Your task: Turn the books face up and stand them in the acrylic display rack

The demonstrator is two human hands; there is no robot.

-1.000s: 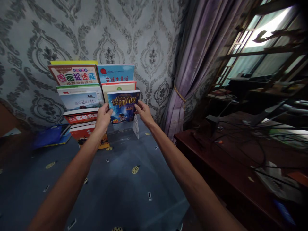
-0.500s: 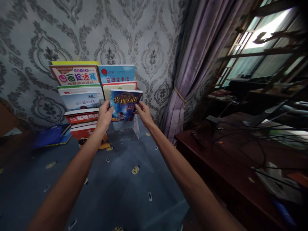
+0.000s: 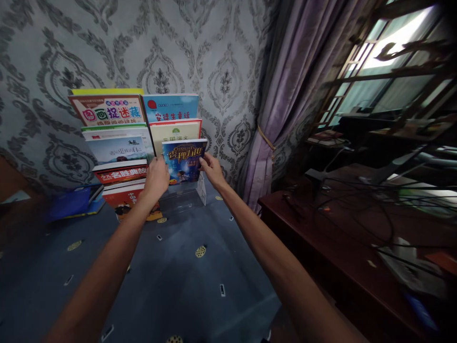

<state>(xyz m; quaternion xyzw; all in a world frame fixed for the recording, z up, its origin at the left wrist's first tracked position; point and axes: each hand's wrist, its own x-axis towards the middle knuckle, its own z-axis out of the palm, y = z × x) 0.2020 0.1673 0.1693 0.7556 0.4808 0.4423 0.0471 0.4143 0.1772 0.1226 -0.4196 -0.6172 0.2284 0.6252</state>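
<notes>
A dark blue book (image 3: 183, 162) with gold lettering stands upright between my two hands, in the right column of a tiered book rack (image 3: 201, 190). My left hand (image 3: 157, 177) is closed on its left edge. At its right edge, my right hand (image 3: 212, 169) grips it with thumb and fingers. Behind it a cream book with a red border (image 3: 193, 129) shows its upper part, and a light blue book (image 3: 171, 105) rises behind that. The left column holds several books, among them a picture book (image 3: 110, 110) and a red book (image 3: 119, 175).
The rack stands on a dark blue cloth (image 3: 171, 281) with pineapple prints, against a patterned wall. A blue folder (image 3: 71, 202) lies to the left. On the right are a tied purple curtain (image 3: 274, 109) and a reddish wooden desk (image 3: 321, 238) with tangled cables.
The blue book has moved slightly down and left with both hands on it. More of the cream book behind it, including its title, now shows.
</notes>
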